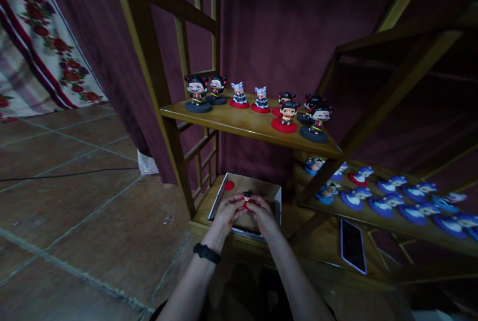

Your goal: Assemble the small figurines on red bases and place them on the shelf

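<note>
A small black-haired figurine [247, 195] with red on its lower part is held upright between both hands. My left hand [228, 210] closes on it from the left, wearing a dark wristband [206, 253] below. From the right, the fingers of my right hand [263, 213] press against the same figurine. Its base is mostly covered by my fingers. Beneath the hands lies a shallow white-edged cardboard box [266, 189], with a round red base [229, 186] in its far left corner.
Above the box, a wooden shelf [231, 121] bears several figurines on red and black bases, including a pale-haired figurine [260, 98]. Several blue-and-white figurines [386, 203] stand on the lower right shelf. A phone [353, 245] lies below them. Wooden posts rise on both sides.
</note>
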Demonstrator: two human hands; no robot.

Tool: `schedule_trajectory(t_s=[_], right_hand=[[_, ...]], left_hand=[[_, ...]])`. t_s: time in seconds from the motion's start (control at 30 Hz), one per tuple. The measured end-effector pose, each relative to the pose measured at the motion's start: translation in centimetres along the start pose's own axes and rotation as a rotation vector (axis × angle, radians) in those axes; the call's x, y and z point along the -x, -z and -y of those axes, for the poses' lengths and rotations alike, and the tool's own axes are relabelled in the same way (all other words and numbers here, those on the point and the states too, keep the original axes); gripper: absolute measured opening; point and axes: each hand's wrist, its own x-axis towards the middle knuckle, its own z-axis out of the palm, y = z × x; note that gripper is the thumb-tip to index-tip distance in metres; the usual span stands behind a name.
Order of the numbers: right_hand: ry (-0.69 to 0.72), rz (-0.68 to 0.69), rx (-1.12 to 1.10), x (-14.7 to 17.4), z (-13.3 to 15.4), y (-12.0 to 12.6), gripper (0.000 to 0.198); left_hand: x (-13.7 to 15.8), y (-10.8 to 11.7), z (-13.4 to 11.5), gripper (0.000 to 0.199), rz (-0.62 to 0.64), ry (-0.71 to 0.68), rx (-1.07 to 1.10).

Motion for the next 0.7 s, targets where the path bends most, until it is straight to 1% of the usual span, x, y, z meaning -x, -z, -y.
schedule_trajectory(t_s=[0.17,0.33,0.57,0.7], right_hand=[[0.016,-0.011,0.058,-0.01,0.09,-0.06,0.021],[0.020,-0.026,0.105,-0.08,0.12,-0.10,0.022],[0.019,-0.039,0.090,-0.37,-0.17,0.19,0.018],[-0.001,-0.051,0.087,-0.58,-0.40,0.37,0.017]], left_hand=[[-0.11,0.19,0.33,0.028,-0.010,-0.018,-0.037],[-0.30,0.16,0.48,0.025,-0.036,-0.021,-0.023],[-0.42,-0.20,0.81,0.023,-0.069,-0.053,-0.024],[-0.33,-0.33,0.99,0.020,-0.051,-0.045,-0.024]])
